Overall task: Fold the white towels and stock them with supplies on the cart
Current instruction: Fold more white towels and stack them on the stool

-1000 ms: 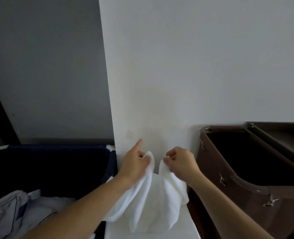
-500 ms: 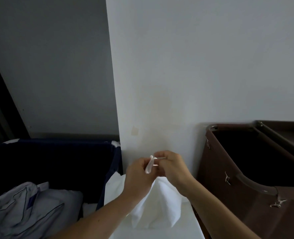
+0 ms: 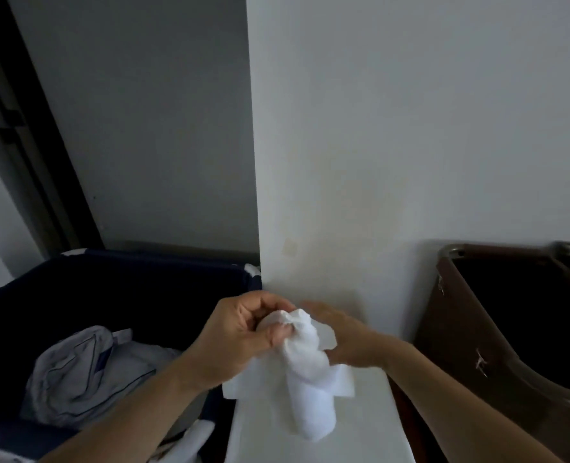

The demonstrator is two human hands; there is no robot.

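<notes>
A small white towel (image 3: pixel 310 389) hangs bunched over the white surface (image 3: pixel 370 429) in front of me. My left hand (image 3: pixel 243 335) pinches its top corners together between thumb and fingers. My right hand (image 3: pixel 347 339) lies behind the towel with fingers stretched out flat against the cloth. The towel's lower end droops in a soft roll onto the white surface. A flat layer of the towel spreads underneath, at the surface's back edge.
A dark blue laundry bin (image 3: pixel 109 295) at the left holds crumpled pale linen (image 3: pixel 86 372). A brown cart bin (image 3: pixel 517 329) stands at the right. A white wall corner (image 3: pixel 260 195) rises straight ahead.
The two top corners were apart, then brought together. Now my left hand alone holds both corners, and my right hand has let go and opened flat behind the towel.
</notes>
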